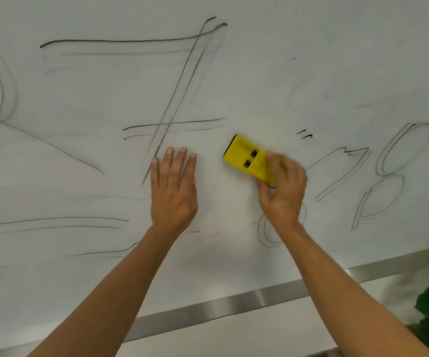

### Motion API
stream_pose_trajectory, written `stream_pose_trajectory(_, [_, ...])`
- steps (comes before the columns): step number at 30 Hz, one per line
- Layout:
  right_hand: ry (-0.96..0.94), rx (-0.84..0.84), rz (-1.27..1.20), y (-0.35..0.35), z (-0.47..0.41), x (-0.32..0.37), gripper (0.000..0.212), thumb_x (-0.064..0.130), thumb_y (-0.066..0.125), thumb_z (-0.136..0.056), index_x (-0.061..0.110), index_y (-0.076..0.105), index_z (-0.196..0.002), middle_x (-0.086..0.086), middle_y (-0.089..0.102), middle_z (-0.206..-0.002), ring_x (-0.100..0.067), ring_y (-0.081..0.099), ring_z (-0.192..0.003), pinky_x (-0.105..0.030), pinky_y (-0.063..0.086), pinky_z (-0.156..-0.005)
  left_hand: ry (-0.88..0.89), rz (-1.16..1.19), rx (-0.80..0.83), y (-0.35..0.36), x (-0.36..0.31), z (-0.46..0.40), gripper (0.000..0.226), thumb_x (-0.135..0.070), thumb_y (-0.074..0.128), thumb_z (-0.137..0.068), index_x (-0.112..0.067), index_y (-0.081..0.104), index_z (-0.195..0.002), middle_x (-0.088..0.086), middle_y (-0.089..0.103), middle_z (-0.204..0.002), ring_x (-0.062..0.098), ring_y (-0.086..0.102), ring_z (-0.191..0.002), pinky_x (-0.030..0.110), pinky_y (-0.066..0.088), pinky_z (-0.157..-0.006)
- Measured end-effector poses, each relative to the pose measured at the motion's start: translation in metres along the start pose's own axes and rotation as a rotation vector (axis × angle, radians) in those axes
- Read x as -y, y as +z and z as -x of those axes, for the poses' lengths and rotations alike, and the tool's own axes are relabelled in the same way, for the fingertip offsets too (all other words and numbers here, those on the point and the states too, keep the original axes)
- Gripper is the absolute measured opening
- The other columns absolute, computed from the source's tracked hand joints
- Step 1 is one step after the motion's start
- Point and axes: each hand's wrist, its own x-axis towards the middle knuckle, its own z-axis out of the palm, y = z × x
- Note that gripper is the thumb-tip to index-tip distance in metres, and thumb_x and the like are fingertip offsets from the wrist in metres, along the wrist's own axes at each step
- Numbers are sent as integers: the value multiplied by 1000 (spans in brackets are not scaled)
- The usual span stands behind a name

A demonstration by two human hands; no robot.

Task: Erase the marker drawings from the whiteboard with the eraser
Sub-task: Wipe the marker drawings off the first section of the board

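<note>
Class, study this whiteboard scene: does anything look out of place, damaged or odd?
Nothing damaged. The yellow plastic eraser sits tilted under the right hand, while the left hand lies flat on the white whiteboard. The black marker lines look doubled, likely from camera blur.

The whiteboard [234, 81] carries black marker strokes, doubled by blur. The largest group [172, 99], a long top bar, a slanted stem and a short crossbar, reads like a big crossed 7. The loops at the right [388, 171] may be an 8, but cannot be read surely.
</note>
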Motion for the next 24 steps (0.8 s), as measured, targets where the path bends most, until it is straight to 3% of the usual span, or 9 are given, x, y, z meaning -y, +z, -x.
stream_pose_trajectory(4, [-283,118,60,5,54,-6,69,6,79,-76,22,50,-136,-18,66,-115,-35,52,-110,-46,42,-92,57,-35,-15,8,8,0,49,-10,53,-98,-5,43,-146,13,37,-153,34,27,-146,56,14,-120])
stream_pose_trajectory(7, [-351,121,92,0,49,-17,67,6,77,-77,24,51,-136,-17,68,-113,-34,54,-109,-46,42,-92,71,-54,-42,13,9,-1,49,-14,52,-99,-6,43,-146,12,37,-154,32,28,-146,57,15,-120])
stream_pose_trajectory(9, [-263,82,80,-6,30,-23,69,5,76,-75,23,50,-136,-18,66,-114,-36,57,-106,-46,41,-89,78,-71,-52,15,11,0,49,-16,52,-100,-6,42,-147,11,34,-155,32,27,-147,57,14,-120])
stream_pose_trajectory(12, [48,-29,46,-18,-16,-33,62,16,75,-77,17,54,-136,-20,62,-118,-36,54,-108,-45,40,-88,85,-86,-66,18,11,1,50,-16,51,-99,-7,41,-147,10,33,-155,32,27,-146,57,14,-120])
stream_pose_trajectory(15, [369,-191,-46,-26,-68,-44,67,29,77,-84,9,51,-142,-19,59,-121,-36,54,-110,-37,37,-93,80,-84,-75,19,9,1,49,-15,51,-99,-6,42,-146,11,34,-154,33,28,-145,59,15,-119])
stream_pose_trajectory(17, [454,-261,-118,-29,-88,-48,72,33,76,-84,6,47,-144,-17,58,-123,-34,54,-112,-29,33,-97,65,-48,-77,19,6,0,47,-14,51,-99,-4,44,-144,12,35,-152,34,28,-145,60,15,-119])
stream_pose_trajectory(20, [264,-188,-55,-20,-73,-34,64,22,74,-85,3,50,-141,-21,59,-119,-35,51,-111,-33,33,-96,105,-11,-101,18,-5,-7,45,-14,52,-98,-3,46,-142,13,37,-149,35,29,-144,59,13,-119])
stream_pose_trajectory(24, [-104,40,-31,-1,15,-18,67,7,76,-75,14,48,-136,-24,62,-113,-40,56,-101,-45,43,-90,156,7,-154,20,-19,-33,46,-13,52,-98,-3,45,-142,13,37,-149,35,30,-143,57,13,-120])
